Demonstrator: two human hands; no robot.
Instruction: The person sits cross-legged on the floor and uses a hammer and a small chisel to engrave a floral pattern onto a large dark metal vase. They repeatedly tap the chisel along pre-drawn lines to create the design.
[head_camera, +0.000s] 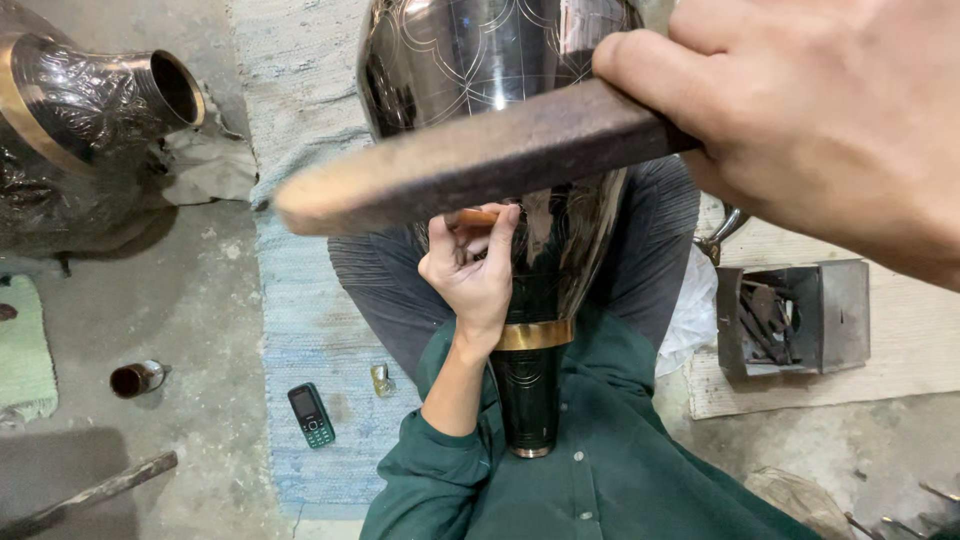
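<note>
Right hand (830, 130) grips a flat wooden mallet (470, 160), raised over the dark engraved metal vase (500, 70) on my lap; left hand (472, 268) pinches a small chisel (475, 216) against the vase's wall, ready for striking, I judge.

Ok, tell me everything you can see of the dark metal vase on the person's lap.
The vase is glossy black metal with fine engraved arch-like lines on its wide body, tapering to a narrow neck ringed by a brass-coloured band. It lies lengthwise across the lap, its narrow end against the green shirt. The left hand presses a small tool to its surface. The right hand holds a flat wooden bat above it; whether that touches the vase cannot be told.
</note>
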